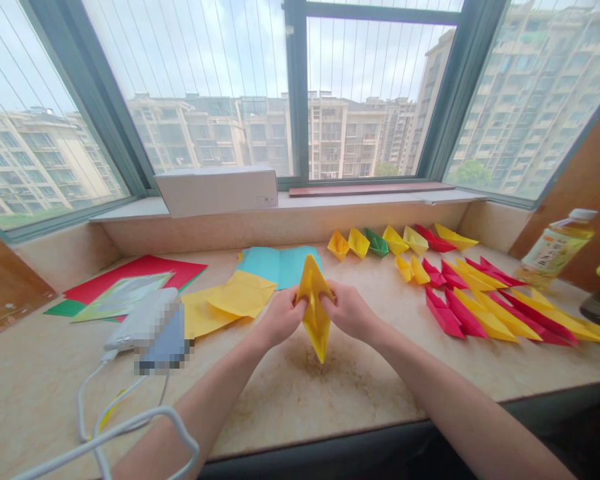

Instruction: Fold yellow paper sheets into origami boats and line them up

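Note:
A folded yellow paper boat (316, 327) is held up over the stone sill, its long pointed hull standing nearly vertical and facing me. My left hand (283, 313) grips its left side, thumb pressed into the hollow. On the opposite side my right hand (351, 308) holds it the same way, thumb inside. The fingers behind the paper are hidden. Just beyond my hands lies a light blue paper sheet (267, 263) with a crease down its middle. Yellow paper sheets (220, 303) lie to the left of it.
Finished paper boats (377, 243) stand in rows at the right. Beyond them is a drink bottle (557, 247). At left are red paper (140, 273), a white power bank (143, 319), a blurred device (167, 340) and a white cable (145, 417). A white box (220, 192) sits by the window.

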Tool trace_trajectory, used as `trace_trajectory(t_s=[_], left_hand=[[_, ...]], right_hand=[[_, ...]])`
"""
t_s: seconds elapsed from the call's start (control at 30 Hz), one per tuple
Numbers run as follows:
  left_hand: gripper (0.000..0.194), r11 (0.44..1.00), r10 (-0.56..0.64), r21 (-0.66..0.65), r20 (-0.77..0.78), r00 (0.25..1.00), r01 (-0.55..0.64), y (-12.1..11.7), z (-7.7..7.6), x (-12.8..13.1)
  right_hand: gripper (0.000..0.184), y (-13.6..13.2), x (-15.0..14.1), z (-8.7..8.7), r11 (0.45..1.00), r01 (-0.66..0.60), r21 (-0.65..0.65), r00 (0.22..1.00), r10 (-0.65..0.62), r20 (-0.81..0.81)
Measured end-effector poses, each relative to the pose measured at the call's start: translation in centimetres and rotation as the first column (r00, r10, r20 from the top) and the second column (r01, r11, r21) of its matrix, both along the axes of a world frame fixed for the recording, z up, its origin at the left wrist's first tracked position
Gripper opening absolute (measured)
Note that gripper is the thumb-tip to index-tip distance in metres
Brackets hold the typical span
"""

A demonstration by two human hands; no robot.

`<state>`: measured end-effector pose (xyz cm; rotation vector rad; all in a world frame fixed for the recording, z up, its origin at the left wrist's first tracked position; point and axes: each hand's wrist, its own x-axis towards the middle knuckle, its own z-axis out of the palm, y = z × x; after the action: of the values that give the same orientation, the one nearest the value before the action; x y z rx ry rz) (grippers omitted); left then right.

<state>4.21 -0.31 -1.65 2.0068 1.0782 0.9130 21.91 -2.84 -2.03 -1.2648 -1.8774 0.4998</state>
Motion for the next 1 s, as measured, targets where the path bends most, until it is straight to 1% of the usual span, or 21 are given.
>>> trace_trajectory(t_s=[0.1, 0.17, 0.23, 0.3, 0.37, 0.47, 0.57, 0.7, 0.87, 1.0], left_hand=[[0.024, 1.000, 0.006, 0.028, -0.058, 0.998, -0.005, 0.0, 0.0, -0.1], [0.024, 1.000, 0.004, 0.028, -0.050, 0.999, -0.003, -0.1, 0.0, -0.2], [0.024, 0.999, -0.026, 0.027, -0.019, 0.999, 0.027, -0.2, 0.1, -0.2], [0.028, 0.998, -0.065, 0.008, 0.008, 0.998, 0.065, -0.4, 0.2, -0.2], [0.031, 0.995, -0.084, -0.045, 0.023, 0.996, 0.085, -0.6, 0.3, -0.2], [0.037, 0.995, -0.040, -0.089, 0.046, 0.998, 0.044, -0.6, 0.4, -0.1], [0.039, 0.998, 0.029, -0.063, 0.117, 0.993, -0.022, -0.5, 0.6, -0.1], [0.043, 0.998, 0.059, -0.030, 0.211, 0.976, -0.054, -0.3, 0.7, -0.2], [0.049, 0.996, 0.091, -0.039, 0.243, 0.966, -0.084, 0.0, 0.7, -0.5], [0.049, 0.996, 0.083, -0.037, 0.220, 0.972, -0.077, 0.1, 1.1, -0.8]], right_hand=[[0.018, 0.0, -0.1, -0.1, 1.000, 0.009, -0.015, 1.000, -0.009, 0.012], [0.019, -0.1, 0.0, 0.0, 0.999, 0.006, -0.031, 1.000, -0.006, 0.006], [0.020, -0.2, 0.0, 0.2, 0.999, 0.014, -0.039, 1.000, -0.014, 0.001], [0.023, -0.3, 0.1, 0.4, 0.999, 0.026, -0.040, 1.000, -0.026, -0.008], [0.025, -0.3, 0.2, 0.5, 0.999, 0.034, -0.037, 0.999, -0.034, -0.009], [0.025, -0.3, 0.2, 0.4, 0.999, 0.029, -0.025, 0.999, -0.029, 0.016], [0.024, -0.5, 0.2, 0.3, 1.000, -0.019, -0.025, 0.998, 0.020, 0.052], [0.026, -0.7, 0.0, 0.1, 0.998, -0.069, -0.016, 0.994, 0.070, 0.084], [0.031, -0.8, 0.0, 0.0, 0.993, -0.120, 0.014, 0.983, 0.117, 0.139], [0.032, -0.7, 0.0, -0.1, 0.994, -0.112, -0.020, 0.985, 0.114, 0.131]])
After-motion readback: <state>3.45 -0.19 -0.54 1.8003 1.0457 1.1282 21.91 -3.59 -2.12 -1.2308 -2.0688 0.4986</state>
